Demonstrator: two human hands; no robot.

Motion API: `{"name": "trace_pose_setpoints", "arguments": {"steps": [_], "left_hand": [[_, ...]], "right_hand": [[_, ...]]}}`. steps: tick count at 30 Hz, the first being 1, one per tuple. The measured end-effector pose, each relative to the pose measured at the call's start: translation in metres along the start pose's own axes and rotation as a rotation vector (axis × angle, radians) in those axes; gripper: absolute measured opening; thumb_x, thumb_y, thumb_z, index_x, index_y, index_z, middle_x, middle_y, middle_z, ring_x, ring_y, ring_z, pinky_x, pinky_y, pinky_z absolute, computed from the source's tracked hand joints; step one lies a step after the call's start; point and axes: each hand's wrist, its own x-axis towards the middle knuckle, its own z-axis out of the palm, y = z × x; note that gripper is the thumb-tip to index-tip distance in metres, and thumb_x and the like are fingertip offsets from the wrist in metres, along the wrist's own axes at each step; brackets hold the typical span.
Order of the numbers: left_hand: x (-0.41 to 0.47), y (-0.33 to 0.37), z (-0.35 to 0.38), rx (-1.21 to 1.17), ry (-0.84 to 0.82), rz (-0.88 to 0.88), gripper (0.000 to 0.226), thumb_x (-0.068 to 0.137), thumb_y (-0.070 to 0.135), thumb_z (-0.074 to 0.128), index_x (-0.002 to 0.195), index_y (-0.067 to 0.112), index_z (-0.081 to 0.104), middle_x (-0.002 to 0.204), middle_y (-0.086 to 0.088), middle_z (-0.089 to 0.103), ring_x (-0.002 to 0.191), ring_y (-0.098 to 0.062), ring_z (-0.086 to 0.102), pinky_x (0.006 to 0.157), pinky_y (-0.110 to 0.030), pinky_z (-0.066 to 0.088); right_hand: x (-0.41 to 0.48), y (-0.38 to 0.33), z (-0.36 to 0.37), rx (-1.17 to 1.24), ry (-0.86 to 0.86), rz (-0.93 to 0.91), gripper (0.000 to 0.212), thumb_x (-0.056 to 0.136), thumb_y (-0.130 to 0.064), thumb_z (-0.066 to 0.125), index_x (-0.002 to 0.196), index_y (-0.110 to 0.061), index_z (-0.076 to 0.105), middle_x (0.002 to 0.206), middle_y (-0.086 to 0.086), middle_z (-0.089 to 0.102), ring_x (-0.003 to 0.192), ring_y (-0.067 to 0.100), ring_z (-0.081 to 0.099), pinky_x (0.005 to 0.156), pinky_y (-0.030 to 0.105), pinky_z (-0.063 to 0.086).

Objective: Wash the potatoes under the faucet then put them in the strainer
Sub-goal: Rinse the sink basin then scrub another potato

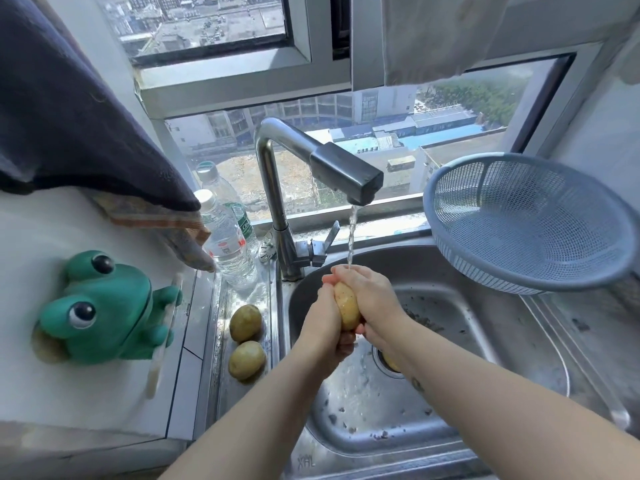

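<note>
Hands, two: left hand and right hand, both curled closely round one held potato, clasping it between them above the sink, where the water stream from the faucet lands on the right hand. Potatoes, three: the held one, oblong, pale yellow, wet, standing on end; far potato and near potato, rounder, greenish-yellow, close together on the steel ledge left of the sink. Strainer, one: blue-grey mesh, tilted, right of the sink.

Both bare forearms reach forward, left hand and right hand clasped together, fingers curled round a potato.
</note>
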Motion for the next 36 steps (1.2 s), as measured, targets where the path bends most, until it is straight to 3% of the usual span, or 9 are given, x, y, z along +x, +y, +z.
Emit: {"name": "trace_pose_setpoints", "arguments": {"steps": [6,8,12,16,18,22,27,33,36], "left_hand": [[-0.008,-0.007,-0.007,0.377,0.08,0.42,0.041,0.104,0.042,0.017,0.091,0.046,0.055,0.056,0.002,0.057,0.039,-0.002,0.048,0.042,-0.017,0.036],[-0.009,-0.012,-0.009,0.436,0.093,0.507,0.04,0.102,0.048,0.019,0.095,0.039,0.058,0.066,0.003,0.059,0.053,-0.004,0.053,0.052,-0.021,0.042],[-0.01,-0.018,0.0,0.358,0.019,0.428,0.042,0.098,0.049,0.037,0.116,0.013,0.05,0.092,-0.002,0.061,0.071,-0.005,0.055,0.05,-0.016,0.044],[-0.01,-0.011,-0.003,0.253,0.07,0.401,0.05,0.096,0.051,0.037,0.074,0.009,0.054,0.056,-0.005,0.048,0.051,-0.013,0.038,0.046,-0.023,0.03],[-0.011,-0.004,-0.008,0.103,0.079,0.228,0.049,0.099,0.049,0.033,0.076,0.012,0.056,0.047,0.0,0.047,0.041,-0.011,0.032,0.041,-0.02,0.025],[-0.012,0.008,-0.013,-0.108,-0.173,-0.068,0.052,0.095,0.056,0.034,0.067,0.024,0.063,0.053,-0.004,0.044,0.03,-0.005,0.022,0.033,-0.01,0.018],[-0.008,0.011,-0.018,-0.111,-0.22,-0.288,0.055,0.09,0.058,0.042,0.055,0.017,0.048,0.042,0.0,0.035,0.027,-0.004,0.02,0.037,-0.009,0.015],[-0.009,0.009,-0.012,-0.049,-0.198,-0.259,0.062,0.086,0.071,0.039,0.057,0.017,0.049,0.046,-0.002,0.036,0.028,-0.006,0.019,0.037,-0.011,0.019],[-0.009,0.005,-0.011,-0.064,-0.197,-0.231,0.064,0.088,0.071,0.035,0.055,0.018,0.048,0.044,-0.002,0.037,0.028,-0.006,0.019,0.036,-0.012,0.018]], "right_hand": [[0.004,-0.005,0.009,0.205,0.135,0.206,0.02,0.092,-0.018,0.051,0.089,-0.014,0.07,0.069,0.005,0.062,0.069,0.023,0.06,0.069,0.038,0.053],[0.008,-0.007,0.01,0.133,0.154,0.166,0.021,0.094,-0.014,0.048,0.095,-0.009,0.068,0.069,0.007,0.063,0.073,0.026,0.063,0.079,0.044,0.055],[0.01,-0.011,0.011,0.082,0.172,0.081,0.021,0.1,-0.014,0.039,0.106,-0.009,0.058,0.073,0.01,0.066,0.07,0.023,0.065,0.076,0.041,0.057],[0.0,-0.012,0.01,-0.007,0.016,0.046,0.024,0.1,-0.016,0.036,0.108,-0.011,0.058,0.088,0.008,0.071,0.081,0.021,0.066,0.076,0.036,0.054],[-0.006,-0.012,0.006,-0.163,-0.054,-0.048,0.03,0.102,-0.022,0.035,0.108,-0.013,0.062,0.094,0.005,0.072,0.087,0.02,0.067,0.077,0.033,0.055],[-0.012,-0.008,-0.005,-0.408,-0.166,-0.259,0.032,0.1,-0.034,0.039,0.1,-0.016,0.065,0.095,0.008,0.071,0.048,0.008,0.054,0.042,0.019,0.042],[-0.013,-0.002,-0.014,-0.667,-0.253,-0.403,0.025,0.084,-0.032,0.067,0.104,-0.028,0.053,0.105,-0.011,0.065,0.092,0.001,0.062,0.08,0.013,0.048],[-0.007,-0.003,-0.006,-0.59,-0.063,-0.432,0.021,0.09,-0.027,0.059,0.087,-0.006,0.059,0.083,0.006,0.07,0.076,0.015,0.065,0.068,0.02,0.05],[-0.006,-0.001,0.001,-0.467,-0.004,-0.346,0.033,0.096,-0.024,0.049,0.079,0.001,0.062,0.075,0.005,0.071,0.066,0.006,0.065,0.07,0.026,0.051]]}}
